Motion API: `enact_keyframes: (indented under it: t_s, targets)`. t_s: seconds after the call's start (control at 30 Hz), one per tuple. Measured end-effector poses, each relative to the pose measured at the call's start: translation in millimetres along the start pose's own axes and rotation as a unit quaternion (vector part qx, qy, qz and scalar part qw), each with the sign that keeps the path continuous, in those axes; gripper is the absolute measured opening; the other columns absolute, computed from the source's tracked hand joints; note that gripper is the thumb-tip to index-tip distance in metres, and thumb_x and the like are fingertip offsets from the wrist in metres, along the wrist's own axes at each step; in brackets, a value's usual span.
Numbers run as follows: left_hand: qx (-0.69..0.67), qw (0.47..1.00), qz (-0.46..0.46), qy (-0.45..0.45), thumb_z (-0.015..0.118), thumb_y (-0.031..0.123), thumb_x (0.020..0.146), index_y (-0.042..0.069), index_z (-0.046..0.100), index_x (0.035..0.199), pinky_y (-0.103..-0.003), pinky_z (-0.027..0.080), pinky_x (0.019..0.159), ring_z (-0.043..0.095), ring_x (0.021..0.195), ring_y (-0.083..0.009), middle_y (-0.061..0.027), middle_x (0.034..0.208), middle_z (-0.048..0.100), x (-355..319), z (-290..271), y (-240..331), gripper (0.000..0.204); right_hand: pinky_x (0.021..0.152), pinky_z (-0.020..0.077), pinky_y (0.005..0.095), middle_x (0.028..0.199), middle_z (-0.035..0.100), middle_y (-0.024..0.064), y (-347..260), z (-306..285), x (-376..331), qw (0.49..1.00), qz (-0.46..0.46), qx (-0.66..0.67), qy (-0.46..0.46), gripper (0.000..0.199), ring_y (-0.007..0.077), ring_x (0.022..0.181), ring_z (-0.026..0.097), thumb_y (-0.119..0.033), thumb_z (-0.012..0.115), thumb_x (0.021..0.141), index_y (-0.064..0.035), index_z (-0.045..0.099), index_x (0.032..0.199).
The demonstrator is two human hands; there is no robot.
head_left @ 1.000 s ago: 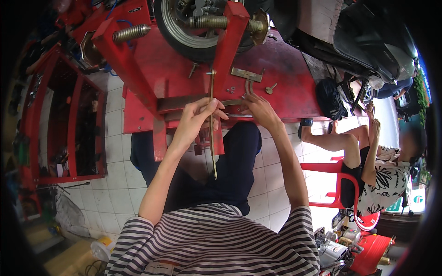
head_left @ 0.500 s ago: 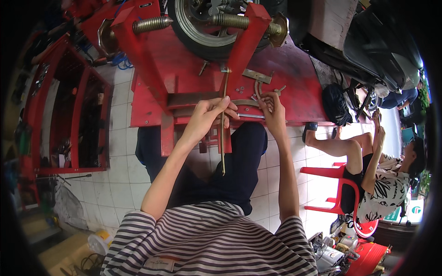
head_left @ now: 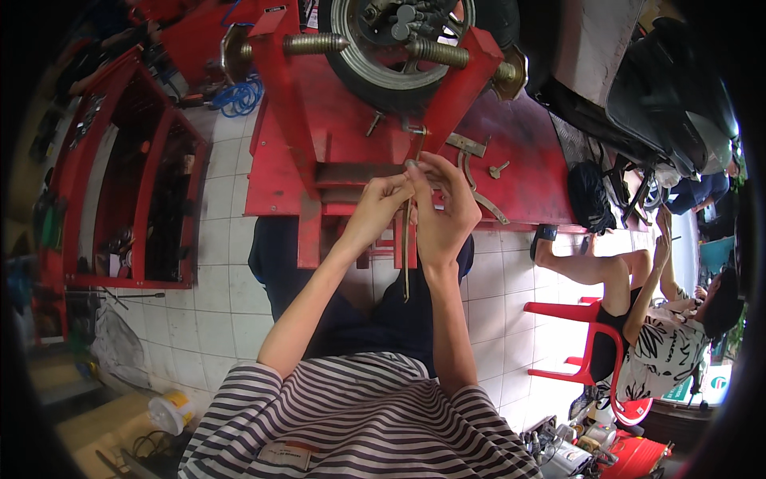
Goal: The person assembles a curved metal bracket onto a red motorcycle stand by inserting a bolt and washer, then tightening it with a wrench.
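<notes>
A long, thin, brownish metal strip [head_left: 406, 267] stands nearly edge-on in front of me, its lower tip slightly bent and a small silver pin or bolt [head_left: 416, 129] at its upper end. My left hand [head_left: 373, 214] pinches it about midway. Against those fingers, my right hand [head_left: 448, 214] closes its thumb and forefinger on the strip a little higher up. Whether a smaller part is between the fingertips is hidden. To the right of my right hand, a curved metal bracket with a flat crosspiece [head_left: 467, 144] lies on the red bench [head_left: 527, 184].
Red clamp posts with thick threaded screws [head_left: 316, 45] rise before me, a wheel [head_left: 383, 78] behind them. A small bolt [head_left: 499, 169] lies on the bench. Left stands a red shelf cart [head_left: 142, 281]. At right, a person sits on a red chair [head_left: 592, 339] near a dark scooter [head_left: 658, 88].
My right hand has left the curved bracket and come over to my left hand at the strip. The silver rod that stuck out of my left hand no longer shows. The whole view has shifted slightly.
</notes>
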State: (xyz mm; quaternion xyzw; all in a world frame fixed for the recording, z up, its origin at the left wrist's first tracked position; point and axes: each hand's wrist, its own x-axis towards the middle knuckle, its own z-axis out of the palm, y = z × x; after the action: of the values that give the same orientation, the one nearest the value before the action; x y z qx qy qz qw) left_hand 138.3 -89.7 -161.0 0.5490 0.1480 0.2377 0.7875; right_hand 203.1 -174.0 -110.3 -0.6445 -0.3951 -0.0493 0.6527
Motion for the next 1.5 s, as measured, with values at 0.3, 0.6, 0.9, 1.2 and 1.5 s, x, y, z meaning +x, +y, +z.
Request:
enact_keyframes:
  t_s: [0.3, 0.6, 0.9, 1.2, 1.5]
  targets:
    - [0.019, 1.0, 0.004, 0.008, 0.054, 0.03, 0.103, -0.002, 0.066, 0.092, -0.024, 0.045, 0.061, 0.058, 0.066, -0.0066, -0.0005, 0.075, 0.063, -1, 0, 2, 0.036, 0.072, 0.0458, 0.0295, 0.086, 0.071, 0.0033, 1, 13, 10, 0.989, -0.075, -0.101, 0.076, 0.015, 0.0146, 0.077, 0.066, -0.003, 0.078, 0.08, -0.0071, 0.072, 0.094]
    - [0.059, 0.998, 0.014, 0.024, 0.055, 0.015, 0.094, -0.005, 0.068, 0.109, -0.024, 0.04, 0.059, 0.049, 0.069, -0.0032, 0.0013, 0.079, 0.064, -3, -1, 3, 0.028, 0.078, 0.0373, 0.0261, 0.08, 0.074, -0.0031, -6, 29, 16, 0.956, -0.155, -0.215, 0.126, 0.029, 0.0081, 0.07, 0.06, -0.003, 0.081, 0.075, -0.0102, 0.072, 0.102]
    - [0.116, 0.993, -0.006, 0.035, 0.054, 0.012, 0.09, -0.007, 0.066, 0.11, -0.024, 0.046, 0.07, 0.056, 0.079, -0.0042, -0.0027, 0.085, 0.069, -8, 0, 16, 0.03, 0.076, 0.0373, 0.0272, 0.071, 0.071, -0.0038, 6, 39, 21, 0.935, -0.211, -0.217, 0.183, 0.04, 0.0068, 0.06, 0.053, -0.002, 0.084, 0.071, -0.0088, 0.068, 0.107]
    - [0.1, 0.994, 0.014, 0.034, 0.053, 0.011, 0.089, -0.004, 0.067, 0.102, -0.025, 0.043, 0.065, 0.054, 0.075, -0.004, -0.001, 0.081, 0.065, -7, -3, 9, 0.024, 0.073, 0.0352, 0.028, 0.065, 0.066, -0.0049, 12, 41, 26, 0.922, -0.262, -0.213, 0.186, 0.028, 0.0083, 0.056, 0.051, 0.001, 0.084, 0.069, -0.0102, 0.069, 0.09]
    - [0.067, 0.997, 0.026, 0.038, 0.052, 0.01, 0.091, -0.001, 0.064, 0.094, -0.022, 0.034, 0.055, 0.046, 0.068, -0.0009, 0.0052, 0.078, 0.056, -6, -1, 4, 0.017, 0.072, 0.0332, 0.0292, 0.063, 0.061, -0.0059, 19, 36, 28, 0.912, -0.311, -0.217, 0.158, 0.028, 0.0092, 0.055, 0.05, 0.002, 0.084, 0.065, -0.0114, 0.068, 0.084]
